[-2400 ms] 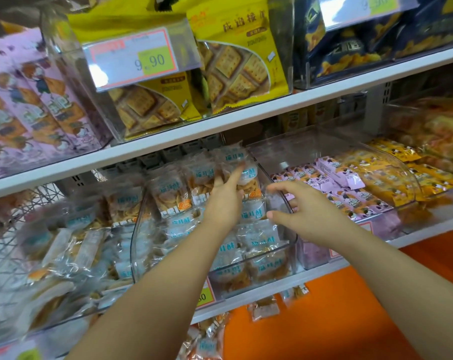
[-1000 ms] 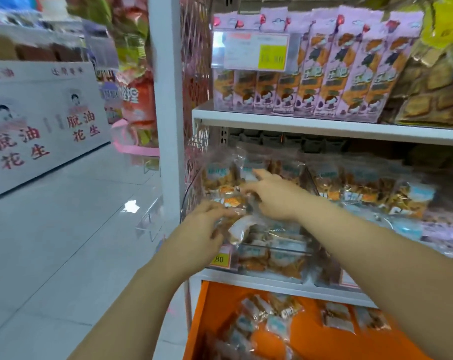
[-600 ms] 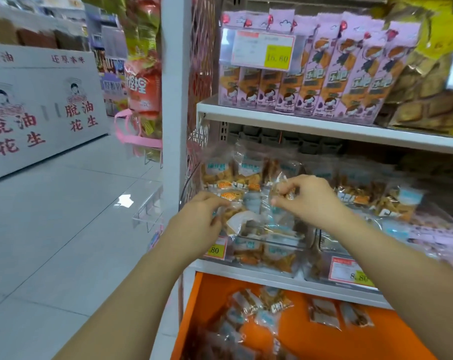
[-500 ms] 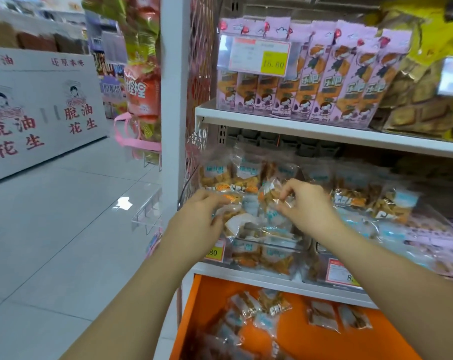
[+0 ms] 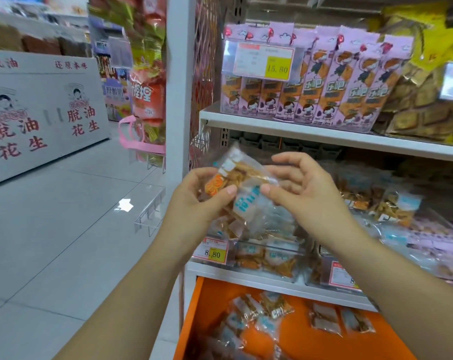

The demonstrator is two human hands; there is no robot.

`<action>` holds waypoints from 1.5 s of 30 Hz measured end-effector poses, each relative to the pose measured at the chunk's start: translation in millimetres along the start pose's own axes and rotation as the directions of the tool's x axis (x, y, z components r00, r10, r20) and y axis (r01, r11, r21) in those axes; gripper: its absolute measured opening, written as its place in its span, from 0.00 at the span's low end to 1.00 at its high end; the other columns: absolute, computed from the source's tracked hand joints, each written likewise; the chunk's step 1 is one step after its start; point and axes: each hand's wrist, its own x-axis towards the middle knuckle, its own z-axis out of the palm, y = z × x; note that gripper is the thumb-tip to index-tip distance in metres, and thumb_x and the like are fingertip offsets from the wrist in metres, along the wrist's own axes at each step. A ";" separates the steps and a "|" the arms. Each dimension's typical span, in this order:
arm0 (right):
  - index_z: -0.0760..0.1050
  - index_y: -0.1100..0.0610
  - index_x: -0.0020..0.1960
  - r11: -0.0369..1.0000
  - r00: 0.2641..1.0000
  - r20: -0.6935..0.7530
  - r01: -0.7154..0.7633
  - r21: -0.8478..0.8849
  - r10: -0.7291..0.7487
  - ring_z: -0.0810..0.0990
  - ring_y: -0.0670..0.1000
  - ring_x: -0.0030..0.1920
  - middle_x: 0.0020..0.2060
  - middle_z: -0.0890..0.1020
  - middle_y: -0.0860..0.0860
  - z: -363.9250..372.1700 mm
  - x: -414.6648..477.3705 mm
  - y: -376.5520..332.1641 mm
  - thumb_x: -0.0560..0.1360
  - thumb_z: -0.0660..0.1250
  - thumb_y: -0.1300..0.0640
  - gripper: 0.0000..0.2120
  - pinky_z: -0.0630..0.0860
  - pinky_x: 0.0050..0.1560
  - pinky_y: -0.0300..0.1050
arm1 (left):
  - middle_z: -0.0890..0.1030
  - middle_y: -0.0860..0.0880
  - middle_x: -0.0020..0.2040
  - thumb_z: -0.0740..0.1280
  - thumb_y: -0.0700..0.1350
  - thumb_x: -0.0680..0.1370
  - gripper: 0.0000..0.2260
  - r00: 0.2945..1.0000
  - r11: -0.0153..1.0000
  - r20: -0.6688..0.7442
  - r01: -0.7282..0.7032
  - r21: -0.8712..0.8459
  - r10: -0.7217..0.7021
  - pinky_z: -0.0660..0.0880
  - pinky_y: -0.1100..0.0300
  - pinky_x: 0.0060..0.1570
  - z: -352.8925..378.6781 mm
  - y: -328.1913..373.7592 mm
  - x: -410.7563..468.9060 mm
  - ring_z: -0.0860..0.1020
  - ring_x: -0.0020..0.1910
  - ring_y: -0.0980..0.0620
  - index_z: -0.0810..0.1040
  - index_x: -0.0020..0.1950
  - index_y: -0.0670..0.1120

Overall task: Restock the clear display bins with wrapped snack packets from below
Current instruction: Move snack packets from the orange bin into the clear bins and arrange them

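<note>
My left hand [image 5: 194, 201] grips a clear wrapped snack packet [image 5: 235, 175] with an orange label, held tilted in front of the leftmost clear display bin [image 5: 269, 252]. My right hand [image 5: 305, 196] pinches a second clear packet [image 5: 248, 203] with a pale blue label just below and beside the first. The bin behind my hands is piled with more of the same packets. Below the shelf, an orange drawer [image 5: 209, 302] stands pulled out with several loose packets [image 5: 269, 311] lying in it.
A neighbouring clear bin [image 5: 342, 278] to the right holds the same snacks. Pink biscuit packs [image 5: 331, 84] fill the shelf above. A white upright post [image 5: 180, 81] bounds the shelving on the left, with a tiled aisle floor [image 5: 51, 229] and a white display box [image 5: 38, 110] beyond.
Both hands have drawn back from the bin toward me and risen, each bringing a packet out in front of the bin. The view has shifted slightly right.
</note>
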 end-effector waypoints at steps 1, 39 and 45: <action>0.71 0.46 0.56 0.994 0.998 0.016 -0.064 0.087 0.063 0.82 0.46 0.49 0.52 0.81 0.47 2.4 0.5 -1.5 0.66 0.75 0.54 0.22 0.78 0.47 0.42 | 0.83 0.49 0.48 0.72 0.46 0.69 0.16 1.000 0.997 -0.022 0.014 -0.081 -0.015 0.80 0.52 0.48 -1.9 -0.9 1.7 0.83 0.50 0.47 0.75 0.54 0.47; 0.69 0.46 0.51 0.988 0.972 -0.192 -0.121 0.093 0.137 0.80 0.45 0.35 0.36 0.82 0.50 3.9 -5.8 18.1 0.78 0.63 0.57 0.07 0.76 0.33 0.40 | 0.83 0.47 0.51 0.66 0.48 0.78 0.08 0.960 0.949 -0.108 0.272 0.160 -0.257 0.79 0.50 0.51 -8.9 -9.4 -5.9 0.82 0.48 0.50 0.77 0.54 0.47; 0.65 0.42 0.49 0.999 0.964 -0.264 0.026 -0.034 -0.034 0.77 0.36 0.33 0.43 0.76 0.49 11.3 -14.8 14.0 0.79 0.62 0.62 0.14 0.72 0.28 0.31 | 0.85 0.50 0.48 0.68 0.49 0.74 0.15 0.920 0.923 0.168 0.372 -0.097 -0.353 0.80 0.58 0.48 7.5 -4.0 -13.7 0.83 0.48 0.55 0.76 0.58 0.44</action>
